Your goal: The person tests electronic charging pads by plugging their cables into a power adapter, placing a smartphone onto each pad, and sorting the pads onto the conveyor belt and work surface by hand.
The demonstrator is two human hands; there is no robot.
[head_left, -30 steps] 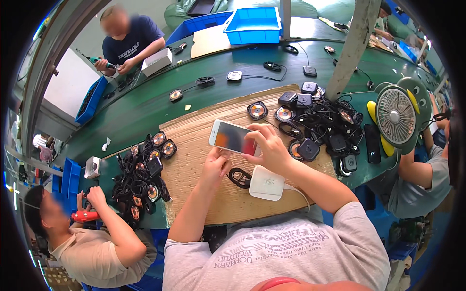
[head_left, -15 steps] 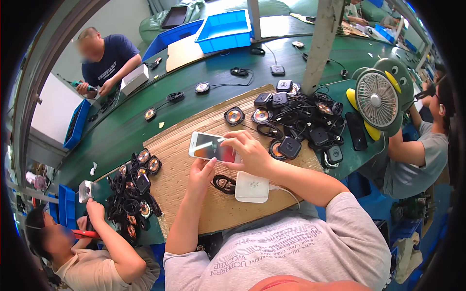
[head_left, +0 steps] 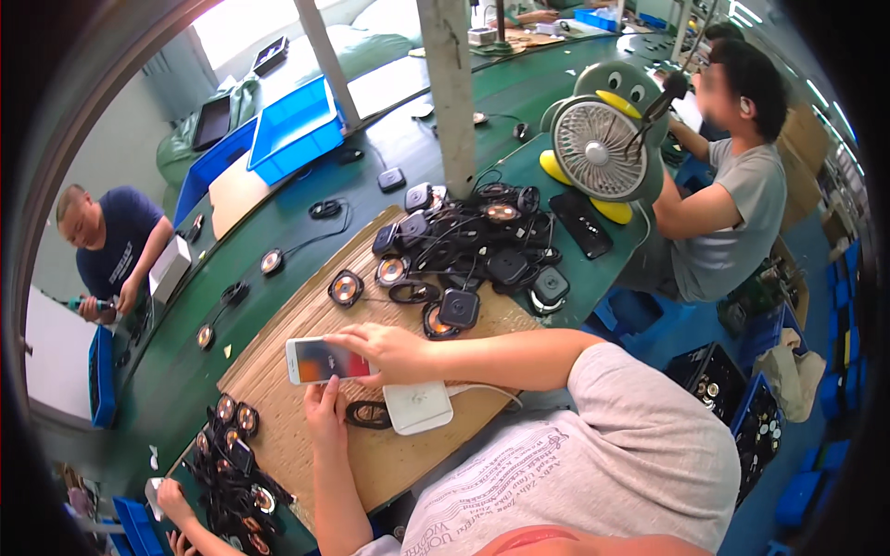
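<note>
We have both hands on one white smartphone (head_left: 320, 360), lit screen up, held over the cardboard sheet (head_left: 306, 324) on the green desk (head_left: 185, 371). Our right hand (head_left: 389, 352) covers the phone's right end, grip closed on it from above; our left hand (head_left: 324, 412) comes up from below with its grip pinching the lower edge.

Just below our right grip lies one white square pad (head_left: 419, 408), its cable running off right, and just beside it, under our left grip, one dark ring-shaped part (head_left: 368, 413).

Beyond the phone, up the cardboard, we count three round coil discs (head_left: 346, 288) lying singly, then a tangled heap of black charger pads (head_left: 473, 250) with cables, too jumbled to count.

Off left of our left grip sits a second heap of coil parts (head_left: 232, 445), with another person's hand (head_left: 171, 500) at it.

Farther still: one penguin-shaped desk fan (head_left: 603, 144), one black phone (head_left: 580, 223) beside it, two blue trays (head_left: 297, 130), and two more people, one seated far left (head_left: 111, 246) and one far right (head_left: 732, 176).
</note>
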